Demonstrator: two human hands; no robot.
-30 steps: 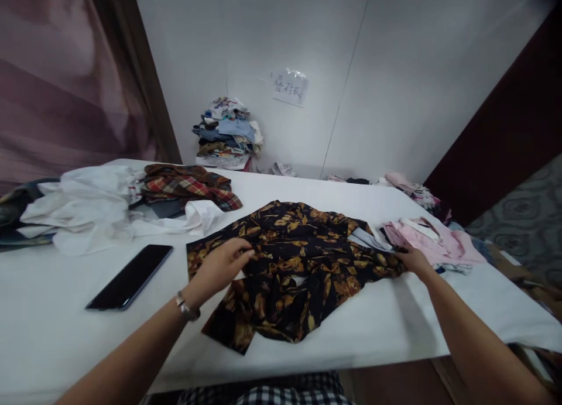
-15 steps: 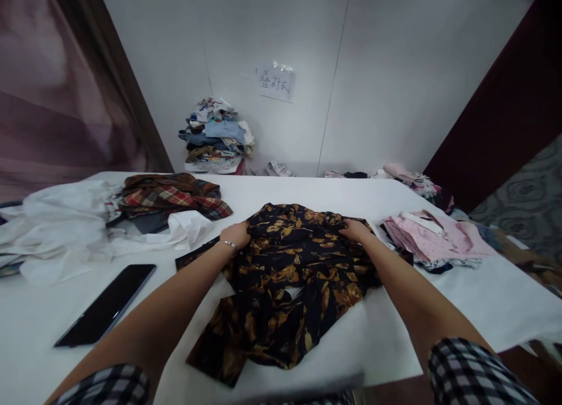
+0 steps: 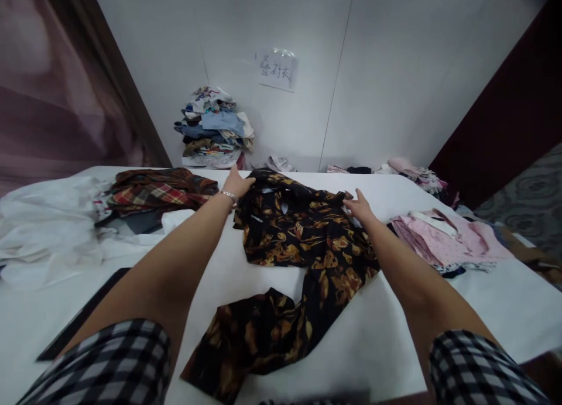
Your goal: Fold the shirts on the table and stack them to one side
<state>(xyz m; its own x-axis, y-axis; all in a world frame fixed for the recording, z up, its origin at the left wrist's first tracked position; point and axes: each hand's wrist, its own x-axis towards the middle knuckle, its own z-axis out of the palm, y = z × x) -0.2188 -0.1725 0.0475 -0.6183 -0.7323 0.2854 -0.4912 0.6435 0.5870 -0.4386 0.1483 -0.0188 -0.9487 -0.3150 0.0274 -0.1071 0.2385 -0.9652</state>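
Note:
A dark shirt [image 3: 302, 229] with a gold-brown floral print lies spread on the white table in front of me. One of its sleeves [image 3: 254, 346] trails toward the near edge. At the shirt's far left corner, my left hand [image 3: 239, 184] grips the cloth between thumb and fingers, a bracelet on its wrist. My right hand [image 3: 359, 206] pinches the far right corner, with a finger sticking up. Between the hands the far edge of the shirt is bunched and lifted a little, and a small pale patch shows near the collar.
Left of the shirt lie white garments [image 3: 48, 223] and a plaid garment pile [image 3: 162, 188]. A black phone [image 3: 83, 314] is partly behind my left forearm. Folded pink clothes [image 3: 452, 235] sit at right. A tall clothes stack [image 3: 215, 127] stands by the wall, under a paper sign [image 3: 276, 70].
Both hands have moved forward, away from me, pulling the shirt's far edge along. The body of the shirt is flatter, and the near sleeve now stretches out more.

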